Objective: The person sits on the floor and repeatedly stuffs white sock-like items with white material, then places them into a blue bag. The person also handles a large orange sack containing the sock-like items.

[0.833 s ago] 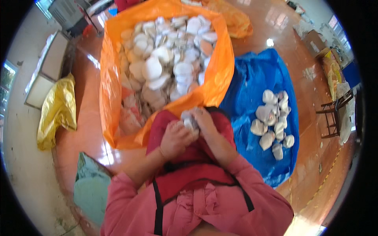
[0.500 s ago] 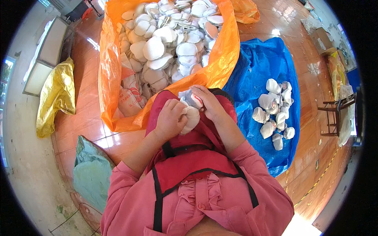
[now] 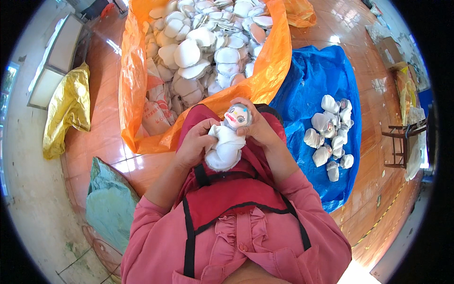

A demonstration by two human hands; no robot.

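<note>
Above my lap I hold a doll head (image 3: 237, 115) with a painted face and grey edging, with a white fabric piece (image 3: 224, 150) folded against it. My right hand (image 3: 260, 128) is closed around the head's right side, fingers over its top and thumb at its lower edge. With thumb and fingers, my left hand (image 3: 195, 143) pinches the white fabric just below the head. I cannot tell whether the fabric is joined to the head. The red apron (image 3: 236, 204) lies under both hands.
A big orange sack (image 3: 276, 61) ahead holds many flat white fabric pieces (image 3: 187, 53). At right, a blue sheet (image 3: 302, 71) carries several white-wrapped bundles (image 3: 321, 122). Yellow (image 3: 71, 106) and green (image 3: 111, 199) sacks lie at left. A wooden stool (image 3: 402, 142) stands far right.
The doll head has turned so its painted face shows upward, and the white fabric now hangs wider below it. My left hand has shifted slightly down and left.
</note>
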